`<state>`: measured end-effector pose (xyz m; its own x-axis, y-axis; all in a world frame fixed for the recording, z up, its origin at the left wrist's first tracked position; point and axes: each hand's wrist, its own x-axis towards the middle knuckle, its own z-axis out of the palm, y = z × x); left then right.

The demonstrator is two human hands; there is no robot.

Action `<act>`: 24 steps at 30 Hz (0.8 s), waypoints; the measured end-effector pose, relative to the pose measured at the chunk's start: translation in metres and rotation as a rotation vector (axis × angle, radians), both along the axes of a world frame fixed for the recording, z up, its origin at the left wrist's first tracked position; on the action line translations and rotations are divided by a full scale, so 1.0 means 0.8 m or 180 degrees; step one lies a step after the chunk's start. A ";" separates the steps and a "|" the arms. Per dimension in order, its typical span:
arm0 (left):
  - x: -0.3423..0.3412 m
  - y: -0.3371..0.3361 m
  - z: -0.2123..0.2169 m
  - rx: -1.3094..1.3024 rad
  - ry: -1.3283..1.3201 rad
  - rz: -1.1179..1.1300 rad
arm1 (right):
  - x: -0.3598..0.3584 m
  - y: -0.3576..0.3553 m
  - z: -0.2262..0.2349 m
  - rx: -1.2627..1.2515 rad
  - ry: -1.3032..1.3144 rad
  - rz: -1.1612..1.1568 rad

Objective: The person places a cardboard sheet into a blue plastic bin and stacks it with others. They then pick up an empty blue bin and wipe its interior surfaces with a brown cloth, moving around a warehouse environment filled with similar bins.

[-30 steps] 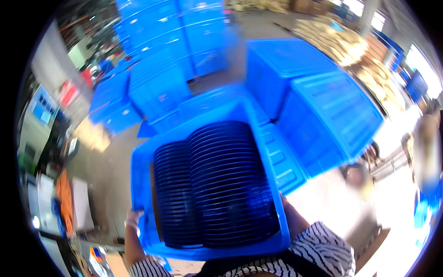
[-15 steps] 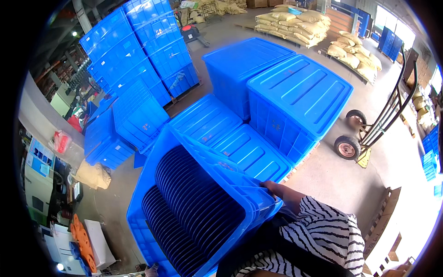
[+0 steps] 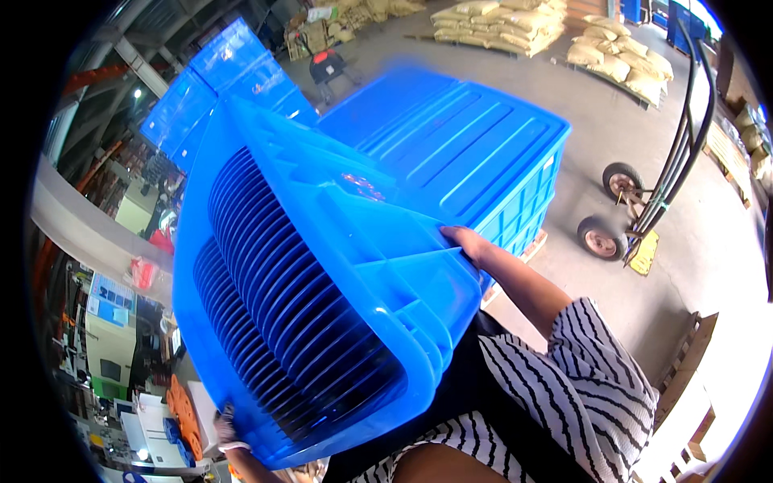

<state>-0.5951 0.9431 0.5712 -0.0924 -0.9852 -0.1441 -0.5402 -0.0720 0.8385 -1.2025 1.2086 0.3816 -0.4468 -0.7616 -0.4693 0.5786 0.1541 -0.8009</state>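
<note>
A large blue plastic crate (image 3: 346, 241) is tilted on its side in front of me, its open mouth facing me. Inside it stand many thin, dark, round-edged plates (image 3: 278, 274) packed in two rows; what they are made of I cannot tell. My right hand (image 3: 465, 241) is closed on the crate's outer right side. At the lower left, my left hand (image 3: 229, 427), seemingly in a thin glove, grips the rim. Behind the crate sits a lidded blue bin (image 3: 475, 153), partly covered by it.
Stacked blue bins (image 3: 221, 76) rise at the far left. A black hand truck (image 3: 664, 177) stands on the right, with a wooden pallet (image 3: 684, 370) nearer me. Filled sacks (image 3: 503, 24) lie on pallets at the back. An orange part (image 3: 183, 419) and worktables are at the lower left.
The crate has come up and closer, shifting left and covering the lower bins behind it. My right arm stretches farther out, and my left hand shows more fully on the rim.
</note>
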 end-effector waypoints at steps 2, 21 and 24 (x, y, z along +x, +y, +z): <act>-0.027 -0.030 0.010 -0.0250 0.0169 -0.0459 | -0.023 0.057 0.020 -0.0492 0.0078 -0.0293; -0.532 -0.064 0.246 -0.0212 -0.1096 -0.2715 | -0.183 0.301 -0.021 -0.0417 0.0378 -0.3370; -0.546 -0.128 0.222 -0.0229 -0.0157 -0.2950 | -0.222 0.310 -0.026 -0.0316 0.0626 -0.4087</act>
<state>-1.0318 0.8409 0.7486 -0.8422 -0.5278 -0.1102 -0.3911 0.4573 0.7987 -1.3799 1.4564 0.3606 -0.9319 0.2307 -0.2799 0.1401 -0.4827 -0.8645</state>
